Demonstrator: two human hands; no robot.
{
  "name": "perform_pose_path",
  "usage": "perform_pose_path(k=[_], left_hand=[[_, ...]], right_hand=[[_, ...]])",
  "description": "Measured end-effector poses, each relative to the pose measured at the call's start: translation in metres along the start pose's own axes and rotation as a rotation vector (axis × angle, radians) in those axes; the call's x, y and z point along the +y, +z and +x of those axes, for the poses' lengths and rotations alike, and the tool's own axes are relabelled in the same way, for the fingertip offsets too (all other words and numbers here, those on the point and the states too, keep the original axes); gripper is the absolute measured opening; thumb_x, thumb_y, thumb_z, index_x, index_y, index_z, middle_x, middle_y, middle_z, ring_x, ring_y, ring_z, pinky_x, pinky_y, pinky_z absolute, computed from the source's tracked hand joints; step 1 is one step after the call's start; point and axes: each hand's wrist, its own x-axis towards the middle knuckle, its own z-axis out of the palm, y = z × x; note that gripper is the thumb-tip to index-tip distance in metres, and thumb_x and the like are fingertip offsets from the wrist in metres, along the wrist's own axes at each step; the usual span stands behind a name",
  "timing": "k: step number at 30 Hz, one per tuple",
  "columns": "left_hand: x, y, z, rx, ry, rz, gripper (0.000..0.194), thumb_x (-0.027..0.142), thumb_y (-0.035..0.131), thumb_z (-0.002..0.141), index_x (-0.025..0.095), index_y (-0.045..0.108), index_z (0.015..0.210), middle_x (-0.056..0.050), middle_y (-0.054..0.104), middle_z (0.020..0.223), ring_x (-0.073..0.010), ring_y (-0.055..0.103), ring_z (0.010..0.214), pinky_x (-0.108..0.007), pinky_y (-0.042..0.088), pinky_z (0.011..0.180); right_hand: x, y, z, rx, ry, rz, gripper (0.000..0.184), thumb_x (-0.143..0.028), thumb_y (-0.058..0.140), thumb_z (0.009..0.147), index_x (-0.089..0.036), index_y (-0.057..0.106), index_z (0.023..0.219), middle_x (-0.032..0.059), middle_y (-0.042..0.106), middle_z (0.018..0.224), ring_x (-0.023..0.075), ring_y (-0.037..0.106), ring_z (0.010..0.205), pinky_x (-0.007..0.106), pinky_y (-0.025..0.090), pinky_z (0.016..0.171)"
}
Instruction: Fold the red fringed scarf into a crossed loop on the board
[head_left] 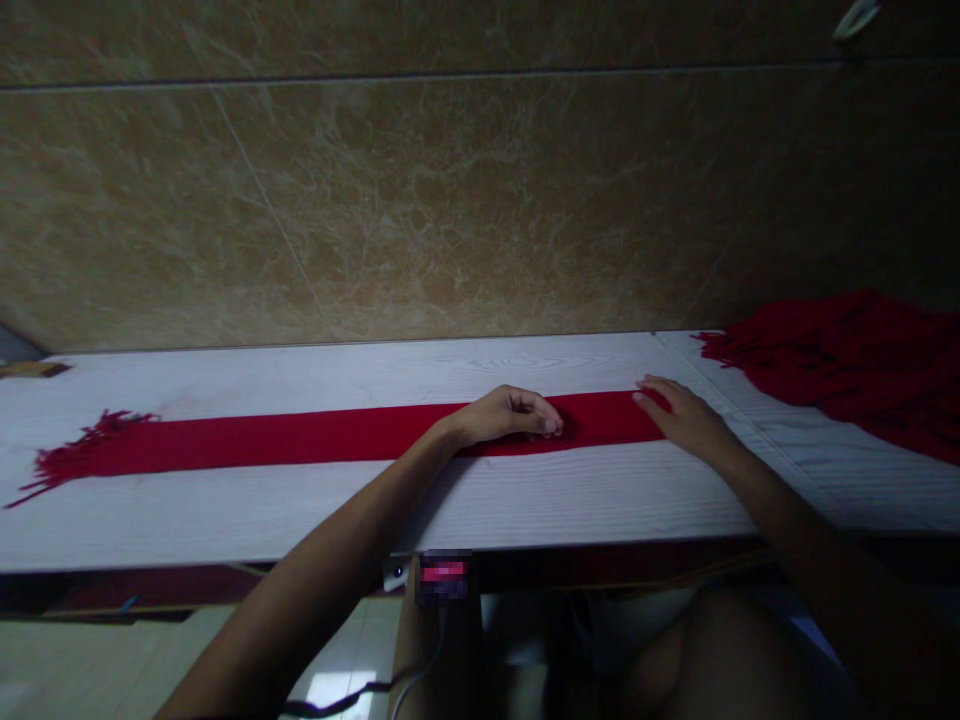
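A long red scarf [277, 439] lies flat and straight across the white wood-grain table, its fringe spread out at the far left end. Above the right part of the scarf is my left hand [517, 414], its fingers curled in toward the thumb with nothing visible in them. My right hand [684, 415] rests at the scarf's right end. Its thumb and fingers are apart, over the edge of the cloth. The hand partly covers that end.
A heap of red fringed cloth [862, 365] lies at the right of the white table [300, 515]. Behind stands a brown marble-tiled wall [420, 210]. A small wooden piece [34, 369] is at the far left. Below the front edge hangs a cable [435, 650].
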Motion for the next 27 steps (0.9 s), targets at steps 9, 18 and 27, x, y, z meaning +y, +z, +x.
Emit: perform_pose_path(k=[9, 18, 27], left_hand=[[0.0012, 0.001, -0.0009, -0.002, 0.012, -0.003, 0.039, 0.044, 0.096, 0.072, 0.013, 0.08, 0.089, -0.005, 0.077, 0.089, -0.012, 0.065, 0.081, -0.027, 0.05, 0.083], [0.001, 0.0009, -0.0015, 0.009, 0.001, 0.016, 0.04, 0.046, 0.096, 0.073, 0.014, 0.08, 0.091, -0.006, 0.077, 0.091, -0.013, 0.065, 0.083, -0.028, 0.051, 0.083], [-0.0064, -0.0049, 0.0041, -0.007, 0.024, 0.02, 0.046, 0.05, 0.097, 0.071, 0.013, 0.08, 0.091, -0.007, 0.078, 0.093, -0.0135, 0.066, 0.083, -0.029, 0.051, 0.083]], right_hand=[[-0.0027, -0.002, -0.0001, -0.014, 0.018, 0.004, 0.043, -0.057, 0.051, 0.095, -0.026, 0.074, 0.114, 0.0162, 0.073, 0.138, 0.0357, 0.065, 0.134, 0.059, 0.045, 0.122], [-0.0038, -0.0017, -0.0004, 0.004, 0.016, 0.008, 0.042, -0.056, 0.05, 0.096, -0.026, 0.074, 0.112, 0.0165, 0.073, 0.136, 0.0372, 0.066, 0.132, 0.063, 0.044, 0.122], [-0.0049, -0.0023, 0.0001, 0.014, 0.023, 0.019, 0.037, -0.056, 0.053, 0.095, -0.029, 0.074, 0.109, 0.012, 0.076, 0.132, 0.0352, 0.068, 0.13, 0.061, 0.047, 0.12]])
